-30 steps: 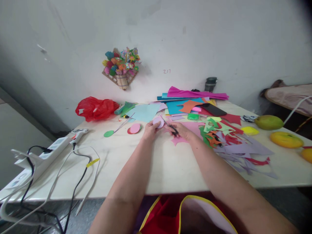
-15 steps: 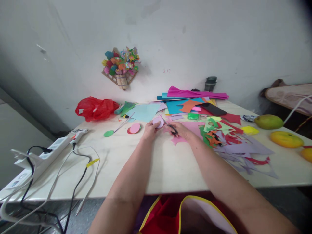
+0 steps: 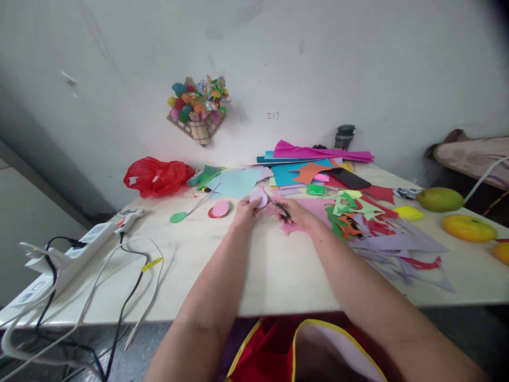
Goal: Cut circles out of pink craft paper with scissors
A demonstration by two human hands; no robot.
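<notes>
Between the fingers of my left hand [image 3: 247, 212] is a round lilac paper disc [image 3: 258, 199], held just above the table. My right hand [image 3: 293, 210] is closed round the dark handles of a pair of scissors [image 3: 283, 212]. Their blades point up and left, at the disc's right edge. Left of my hands lie a pink paper disc [image 3: 221, 208] over a red one, and a green disc [image 3: 177, 217] beside a thin purple strip. A cut pink sheet [image 3: 314, 209] lies under and beyond my right hand.
Paper scraps [image 3: 382, 241] in several colours cover the table's right side, near mangoes [image 3: 468, 227]. Coloured sheets [image 3: 302, 172] and a dark phone [image 3: 350, 179] lie at the back. A red plastic bag [image 3: 157, 176] sits back left. A power strip [image 3: 79, 254] with cables occupies the left edge.
Almost nothing differs. Both hands keep the same hold on the disc and scissors, and the whole view has shifted very slightly.
</notes>
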